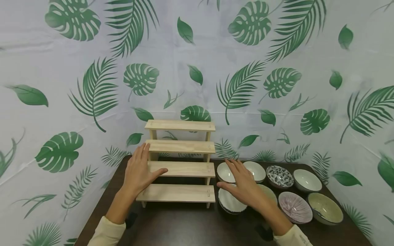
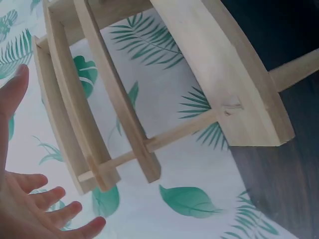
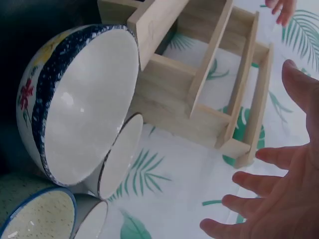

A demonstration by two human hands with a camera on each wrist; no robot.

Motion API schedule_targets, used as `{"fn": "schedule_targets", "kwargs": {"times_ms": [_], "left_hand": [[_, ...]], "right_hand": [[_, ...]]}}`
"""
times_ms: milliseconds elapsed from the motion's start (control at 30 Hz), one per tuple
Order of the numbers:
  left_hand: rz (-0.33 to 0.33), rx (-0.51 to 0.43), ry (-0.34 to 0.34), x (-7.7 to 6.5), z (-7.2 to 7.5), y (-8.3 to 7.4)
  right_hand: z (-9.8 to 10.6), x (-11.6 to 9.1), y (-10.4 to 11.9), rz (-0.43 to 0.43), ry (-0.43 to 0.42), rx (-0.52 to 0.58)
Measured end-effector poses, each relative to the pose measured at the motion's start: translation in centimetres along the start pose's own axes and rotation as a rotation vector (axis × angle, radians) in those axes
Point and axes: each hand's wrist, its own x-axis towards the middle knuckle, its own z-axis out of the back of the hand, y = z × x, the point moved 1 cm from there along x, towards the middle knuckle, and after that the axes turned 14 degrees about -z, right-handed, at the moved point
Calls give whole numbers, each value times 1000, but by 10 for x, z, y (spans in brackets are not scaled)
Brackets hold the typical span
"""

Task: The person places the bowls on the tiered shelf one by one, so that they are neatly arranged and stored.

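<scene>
A pale wooden rack with several stepped shelves stands on the dark table. At its left side, my left hand hovers with fingers extended and thumb apart, holding nothing; in the left wrist view its spread fingers are clear of the wood. My right hand is held above the bowls to the right of the rack, fingers straight and empty. Under it sits a white bowl, which the right wrist view shows with a dark blue speckled rim band and a red flower. Another white bowl is partly hidden behind that hand.
More bowls fill the table's right side: a black-and-white patterned bowl, a white bowl, a pinkish streaked bowl and a yellow-green bowl. A leaf-print cloth hangs behind. The dark tabletop shows in front of the rack.
</scene>
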Motion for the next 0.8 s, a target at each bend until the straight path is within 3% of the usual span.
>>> {"fn": "schedule_targets", "kwargs": {"times_ms": [167,467,800], "left_hand": [[17,-47,-28,3,-5,10],[88,-115,8,6,-14,27],[120,-196,18,13,-21,41]], "right_hand": [[-2,-5,-4,29,-7,28],[-4,-13,-10,-1,16,60],[-6,-22,-19,-5,-17,111]]}}
